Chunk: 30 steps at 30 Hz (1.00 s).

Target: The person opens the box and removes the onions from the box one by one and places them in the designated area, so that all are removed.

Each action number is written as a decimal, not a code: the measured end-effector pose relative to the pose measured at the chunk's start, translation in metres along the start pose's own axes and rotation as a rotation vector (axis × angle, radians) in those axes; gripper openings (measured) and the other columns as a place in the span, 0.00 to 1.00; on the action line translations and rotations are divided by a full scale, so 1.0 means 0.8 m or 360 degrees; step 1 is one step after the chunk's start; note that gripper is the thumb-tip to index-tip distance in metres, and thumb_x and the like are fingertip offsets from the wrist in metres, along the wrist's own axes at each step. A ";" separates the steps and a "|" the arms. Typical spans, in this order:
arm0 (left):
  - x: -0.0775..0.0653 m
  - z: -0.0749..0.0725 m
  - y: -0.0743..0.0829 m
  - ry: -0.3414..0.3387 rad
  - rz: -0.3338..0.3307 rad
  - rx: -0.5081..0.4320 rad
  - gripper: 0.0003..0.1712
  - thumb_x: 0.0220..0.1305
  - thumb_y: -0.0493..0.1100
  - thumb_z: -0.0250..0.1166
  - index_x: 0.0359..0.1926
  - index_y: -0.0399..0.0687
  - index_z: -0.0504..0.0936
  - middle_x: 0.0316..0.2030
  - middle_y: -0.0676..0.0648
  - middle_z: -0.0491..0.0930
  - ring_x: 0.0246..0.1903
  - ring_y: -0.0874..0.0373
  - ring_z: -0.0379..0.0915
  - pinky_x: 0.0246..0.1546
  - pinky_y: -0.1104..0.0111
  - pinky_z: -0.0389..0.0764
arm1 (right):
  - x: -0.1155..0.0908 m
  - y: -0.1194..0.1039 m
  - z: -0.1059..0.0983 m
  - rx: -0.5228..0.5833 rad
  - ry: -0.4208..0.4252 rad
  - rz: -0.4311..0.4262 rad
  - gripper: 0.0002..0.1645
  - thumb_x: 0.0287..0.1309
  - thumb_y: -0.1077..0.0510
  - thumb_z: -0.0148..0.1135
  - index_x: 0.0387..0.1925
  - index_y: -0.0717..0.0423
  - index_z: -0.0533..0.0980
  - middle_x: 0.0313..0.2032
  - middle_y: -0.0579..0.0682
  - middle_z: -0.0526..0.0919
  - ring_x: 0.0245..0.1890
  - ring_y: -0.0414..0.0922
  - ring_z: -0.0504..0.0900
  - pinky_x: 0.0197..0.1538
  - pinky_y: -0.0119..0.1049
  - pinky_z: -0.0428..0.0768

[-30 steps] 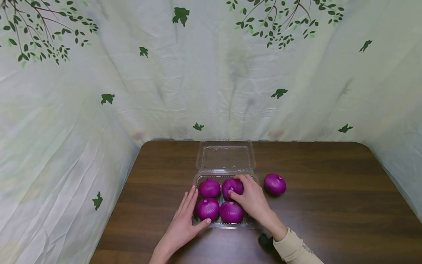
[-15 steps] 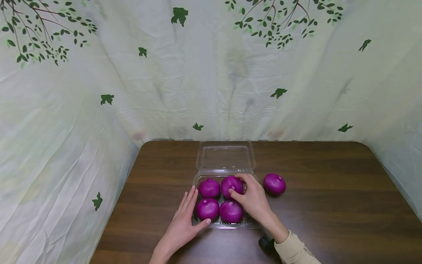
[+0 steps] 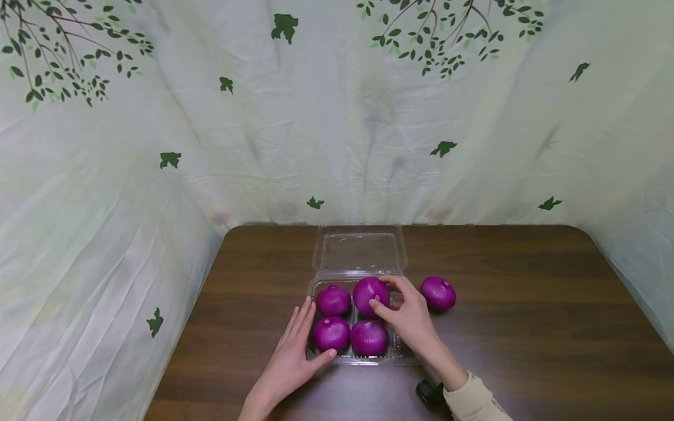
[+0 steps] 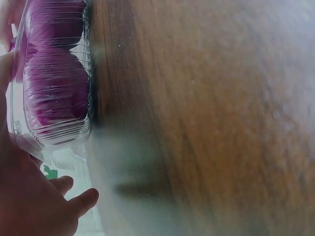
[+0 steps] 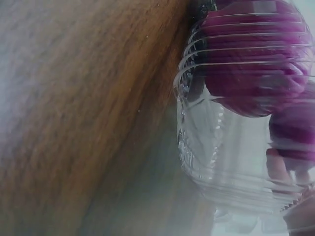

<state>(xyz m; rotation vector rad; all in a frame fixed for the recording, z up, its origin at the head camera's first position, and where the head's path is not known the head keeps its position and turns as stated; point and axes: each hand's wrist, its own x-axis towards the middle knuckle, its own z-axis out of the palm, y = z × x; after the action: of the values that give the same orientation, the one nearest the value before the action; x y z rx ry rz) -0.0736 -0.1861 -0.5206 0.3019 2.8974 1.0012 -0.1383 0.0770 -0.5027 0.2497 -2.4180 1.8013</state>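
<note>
Several purple onions sit in a clear plastic clamshell container (image 3: 363,360) whose lid is folded back. My right hand (image 3: 413,318) holds the back right onion (image 3: 370,295) between thumb and fingers. In the right wrist view, this onion (image 5: 295,128) and my fingertips (image 5: 277,166) show through the ribbed clear wall. My left hand (image 3: 295,354) rests against the container's left side, fingers straight and thumb across the near left corner. Beside it are the front left onion (image 3: 331,334) and back left onion (image 3: 333,300). The front right onion (image 3: 369,338) lies below my right thumb.
A loose onion (image 3: 438,293) lies on the brown wooden table (image 3: 526,327), right of the container. The open lid (image 3: 360,251) lies toward the table's back edge. A leaf-printed cloth (image 3: 347,128) hangs behind. A black device (image 3: 430,392) is at my right wrist.
The back right onion has shifted slightly up in the head view with my right hand, and my thumb has moved a little right on it. My left hand has stayed in place.
</note>
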 end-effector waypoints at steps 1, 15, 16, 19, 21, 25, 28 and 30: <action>0.000 0.000 0.000 -0.0001 -0.0001 0.0000 0.59 0.56 0.71 0.65 0.79 0.56 0.47 0.78 0.57 0.38 0.75 0.44 0.35 0.66 0.37 0.51 | -0.001 -0.001 -0.001 0.0005 0.0000 0.0005 0.28 0.49 0.56 0.78 0.53 0.44 0.78 0.49 0.44 0.80 0.49 0.44 0.80 0.44 0.39 0.83; 0.000 -0.001 0.001 0.0016 0.0029 0.0000 0.59 0.56 0.69 0.67 0.79 0.55 0.48 0.78 0.57 0.39 0.75 0.44 0.36 0.66 0.37 0.51 | -0.016 -0.016 -0.020 0.0017 0.0044 -0.0046 0.29 0.48 0.62 0.77 0.54 0.49 0.78 0.51 0.47 0.79 0.52 0.48 0.79 0.46 0.42 0.83; 0.000 -0.001 0.001 0.0019 0.0032 -0.0001 0.59 0.56 0.69 0.67 0.79 0.55 0.48 0.78 0.56 0.39 0.75 0.44 0.36 0.66 0.37 0.51 | -0.017 -0.012 -0.022 0.0020 0.0050 -0.0051 0.29 0.48 0.61 0.78 0.54 0.48 0.78 0.51 0.45 0.79 0.52 0.47 0.79 0.46 0.40 0.83; 0.000 -0.002 0.001 0.0021 0.0034 -0.0009 0.59 0.56 0.68 0.68 0.79 0.55 0.48 0.78 0.56 0.40 0.75 0.44 0.36 0.65 0.37 0.51 | -0.020 -0.008 -0.026 0.0050 0.0070 -0.0070 0.29 0.48 0.58 0.78 0.54 0.44 0.78 0.50 0.42 0.79 0.51 0.44 0.79 0.45 0.36 0.83; 0.000 -0.002 0.001 0.0016 0.0024 -0.0015 0.59 0.56 0.68 0.68 0.79 0.55 0.47 0.78 0.57 0.39 0.75 0.44 0.36 0.65 0.36 0.50 | -0.021 -0.007 -0.030 0.0064 0.0085 -0.0093 0.29 0.49 0.58 0.78 0.54 0.45 0.77 0.50 0.43 0.79 0.50 0.45 0.79 0.45 0.36 0.83; 0.000 0.000 0.001 0.0004 -0.0001 -0.0009 0.59 0.56 0.69 0.67 0.79 0.56 0.47 0.77 0.58 0.38 0.75 0.44 0.35 0.65 0.35 0.50 | -0.023 -0.009 -0.037 0.0066 0.0104 -0.0099 0.30 0.49 0.59 0.77 0.55 0.45 0.77 0.50 0.43 0.78 0.49 0.44 0.79 0.45 0.33 0.82; 0.001 0.001 0.000 0.0003 -0.0004 0.0000 0.59 0.56 0.69 0.67 0.79 0.57 0.47 0.77 0.58 0.38 0.75 0.44 0.35 0.65 0.35 0.50 | -0.024 -0.010 -0.043 0.0058 0.0117 -0.0109 0.30 0.49 0.59 0.77 0.55 0.45 0.77 0.49 0.44 0.79 0.49 0.44 0.79 0.46 0.33 0.82; 0.001 0.001 0.000 0.0006 0.0000 0.0000 0.59 0.56 0.68 0.67 0.79 0.56 0.47 0.77 0.58 0.38 0.75 0.44 0.35 0.65 0.35 0.50 | -0.025 -0.011 -0.047 0.0047 0.0126 -0.0124 0.29 0.50 0.59 0.77 0.55 0.47 0.77 0.50 0.46 0.79 0.49 0.46 0.80 0.46 0.33 0.82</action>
<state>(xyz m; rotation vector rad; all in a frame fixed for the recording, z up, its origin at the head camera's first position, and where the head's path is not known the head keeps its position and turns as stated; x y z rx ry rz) -0.0739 -0.1853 -0.5215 0.3004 2.9009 1.0029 -0.1175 0.1117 -0.4876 0.2662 -2.2972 1.7806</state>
